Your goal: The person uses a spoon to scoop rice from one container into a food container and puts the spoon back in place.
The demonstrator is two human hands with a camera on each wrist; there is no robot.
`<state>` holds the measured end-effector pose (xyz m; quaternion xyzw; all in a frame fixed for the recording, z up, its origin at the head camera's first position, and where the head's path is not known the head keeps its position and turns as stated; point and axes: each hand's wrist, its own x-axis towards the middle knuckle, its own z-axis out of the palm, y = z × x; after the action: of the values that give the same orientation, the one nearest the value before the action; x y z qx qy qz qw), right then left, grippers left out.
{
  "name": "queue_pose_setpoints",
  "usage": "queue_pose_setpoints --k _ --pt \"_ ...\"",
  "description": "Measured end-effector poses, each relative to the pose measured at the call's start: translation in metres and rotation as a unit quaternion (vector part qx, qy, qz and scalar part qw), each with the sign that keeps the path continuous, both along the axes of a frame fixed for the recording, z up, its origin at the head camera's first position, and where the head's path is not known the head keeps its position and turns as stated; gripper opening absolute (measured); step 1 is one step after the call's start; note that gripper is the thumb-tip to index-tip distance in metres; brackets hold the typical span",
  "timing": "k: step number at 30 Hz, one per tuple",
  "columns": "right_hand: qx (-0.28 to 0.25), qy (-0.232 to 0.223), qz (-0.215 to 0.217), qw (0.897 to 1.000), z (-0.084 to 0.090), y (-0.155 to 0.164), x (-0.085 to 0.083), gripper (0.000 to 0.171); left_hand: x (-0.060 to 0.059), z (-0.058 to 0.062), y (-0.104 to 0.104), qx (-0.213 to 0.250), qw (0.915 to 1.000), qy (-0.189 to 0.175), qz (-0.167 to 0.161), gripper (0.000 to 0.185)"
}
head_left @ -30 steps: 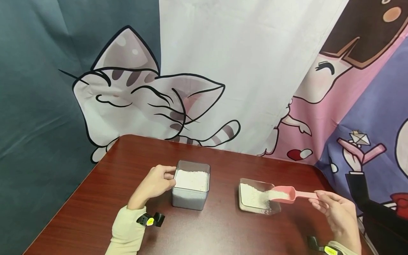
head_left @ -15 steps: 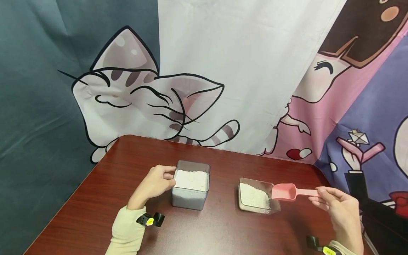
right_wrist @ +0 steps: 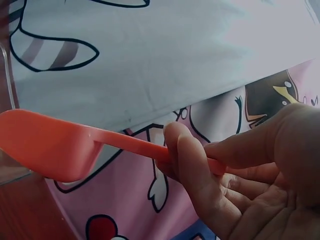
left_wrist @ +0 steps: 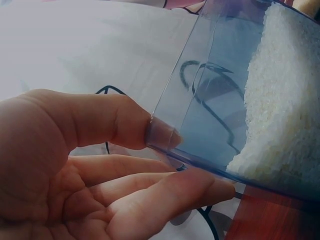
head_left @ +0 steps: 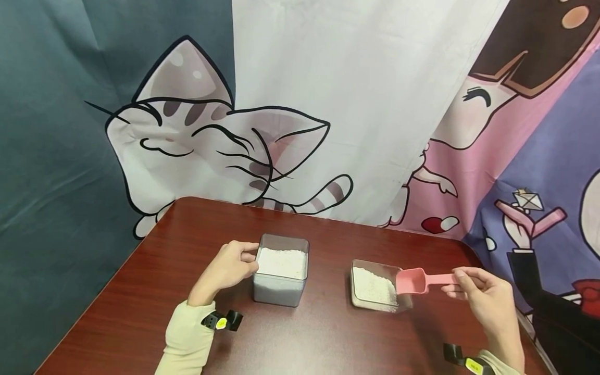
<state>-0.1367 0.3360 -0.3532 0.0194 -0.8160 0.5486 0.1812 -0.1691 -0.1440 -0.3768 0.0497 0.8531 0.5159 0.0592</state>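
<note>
A dark red wooden table (head_left: 140,312) stands before a cartoon-cat curtain (head_left: 211,140). Towards its left side sits a tall clear container (head_left: 280,271), filled nearly to the rim with white granules (head_left: 283,262). The left hand (head_left: 227,268) grips its left wall, thumb over the rim and fingers curled against the outside, as the left wrist view shows. Nearer the right edge lies a shallow clear tray (head_left: 375,286) holding a smaller heap of the same granules.

A second ago the pink scoop (head_left: 412,281) was tipped over this tray with granules sliding out; now it hovers level above the tray's right rim and looks empty. That load seems delivered, so the scoop is likely free for another. The right hand (head_left: 485,299) pinches the scoop's handle between thumb and curled forefinger (right_wrist: 187,165).
</note>
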Motion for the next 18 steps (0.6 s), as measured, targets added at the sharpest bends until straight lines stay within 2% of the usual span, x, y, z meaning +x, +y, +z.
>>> queue_pose_setpoints --k 4,8,11,13,18 --pt "-0.001 -0.003 0.007 1.000 0.000 -0.002 -0.002 0.011 -0.001 0.000 0.000 -0.003 1.0000 0.001 0.003 0.053" --pt "-0.025 -0.040 -0.003 0.999 0.002 -0.003 -0.003 0.011 -0.001 0.001 0.002 -0.007 1.0000 0.004 0.004 0.052" --pt "-0.078 -0.064 -0.016 0.995 0.002 -0.006 -0.004 0.011 -0.001 0.001 0.003 -0.007 1.0000 0.006 0.001 0.051" --pt "-0.127 -0.062 -0.012 0.990 0.001 -0.009 -0.005 0.010 -0.001 0.001 0.003 -0.007 0.9999 0.007 0.003 0.051" --pt "-0.252 -0.043 0.056 0.965 0.001 -0.023 -0.010 0.013 0.001 0.000 0.002 -0.003 0.9999 0.004 0.011 0.051"
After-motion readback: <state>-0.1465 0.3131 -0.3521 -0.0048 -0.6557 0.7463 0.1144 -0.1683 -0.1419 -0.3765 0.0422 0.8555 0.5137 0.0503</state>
